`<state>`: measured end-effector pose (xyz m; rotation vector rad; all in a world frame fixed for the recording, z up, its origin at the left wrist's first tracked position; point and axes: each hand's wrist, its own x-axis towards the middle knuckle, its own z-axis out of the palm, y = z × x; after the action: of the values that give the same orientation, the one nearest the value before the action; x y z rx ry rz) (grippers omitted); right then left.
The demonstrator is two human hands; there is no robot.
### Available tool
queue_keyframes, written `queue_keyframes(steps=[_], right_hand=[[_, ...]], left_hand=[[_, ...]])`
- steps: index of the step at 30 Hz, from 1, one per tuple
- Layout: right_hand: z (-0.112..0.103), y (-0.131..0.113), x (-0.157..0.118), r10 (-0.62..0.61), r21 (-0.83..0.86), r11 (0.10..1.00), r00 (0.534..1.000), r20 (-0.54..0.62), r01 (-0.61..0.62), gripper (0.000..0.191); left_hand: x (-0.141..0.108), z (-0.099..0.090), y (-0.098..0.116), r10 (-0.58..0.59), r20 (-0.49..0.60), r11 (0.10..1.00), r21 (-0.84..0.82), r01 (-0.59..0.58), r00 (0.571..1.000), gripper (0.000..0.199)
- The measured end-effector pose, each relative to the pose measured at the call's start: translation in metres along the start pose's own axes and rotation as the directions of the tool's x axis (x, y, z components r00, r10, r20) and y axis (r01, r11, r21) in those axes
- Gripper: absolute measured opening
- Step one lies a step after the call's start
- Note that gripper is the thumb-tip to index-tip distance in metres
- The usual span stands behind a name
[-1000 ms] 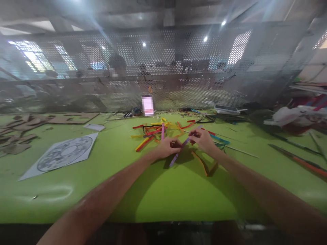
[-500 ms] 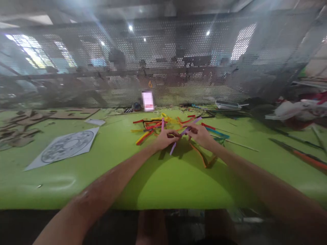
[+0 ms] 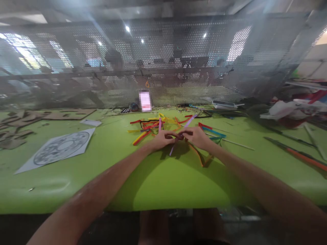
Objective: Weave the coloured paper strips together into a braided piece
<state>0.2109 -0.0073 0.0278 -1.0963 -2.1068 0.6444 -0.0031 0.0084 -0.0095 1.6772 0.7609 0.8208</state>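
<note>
A thin purple strip [image 3: 190,120] runs slantwise between my hands, its lower end [image 3: 172,150] sticking out beneath my fingers. My left hand [image 3: 161,141] pinches it from the left, thumb and fingers curled together. From the other side my right hand [image 3: 198,136] grips it, fingertips touching or nearly touching those of the left. Just behind lie folded red and yellow strips [image 3: 142,137] and an upright pink strip [image 3: 160,125]. A teal strip [image 3: 216,132] is by my right wrist, and an orange-brown strip [image 3: 197,153] bends below it. The exact pinch point is hidden by my fingers.
On the green tabletop [image 3: 163,190], a sheet with a printed ring pattern [image 3: 47,157] lies left, near brown cardboard pieces [image 3: 68,114]. Rightward are an orange-handled tool [image 3: 304,157], a thin stick [image 3: 241,145] and a whitish plastic bag [image 3: 283,110]. A perforated panel [image 3: 163,81] stands behind.
My right hand has slid down the purple strip toward my left, and the fingertips are closer together. The whole view has shifted slightly.
</note>
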Motion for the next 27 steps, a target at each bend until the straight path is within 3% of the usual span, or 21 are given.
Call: queue_keyframes(steps=[6, 10, 15, 27], right_hand=[[0.006, 0.000, 0.000, -0.036, 0.011, 0.999, 0.999, -0.005, 0.036, 0.026], [0.010, 0.001, -0.001, -0.077, 0.050, 0.996, 0.997, 0.005, 0.077, 0.038], [0.013, 0.000, -0.003, -0.096, 0.022, 0.995, 0.994, 0.051, 0.095, 0.044], [0.017, -0.001, -0.002, -0.133, 0.001, 0.991, 0.989, 0.071, 0.133, 0.043]], left_hand=[[0.002, 0.000, -0.001, 0.092, -0.064, 0.996, 0.024, -0.091, 0.994, 0.018], [0.005, 0.000, -0.004, 0.120, -0.126, 0.992, 0.058, -0.114, 0.985, 0.014], [0.003, 0.001, -0.005, 0.100, -0.190, 0.994, 0.057, -0.091, 0.977, 0.014], [0.001, 0.002, 0.001, 0.114, -0.213, 0.983, 0.167, -0.079, 0.970, 0.012]])
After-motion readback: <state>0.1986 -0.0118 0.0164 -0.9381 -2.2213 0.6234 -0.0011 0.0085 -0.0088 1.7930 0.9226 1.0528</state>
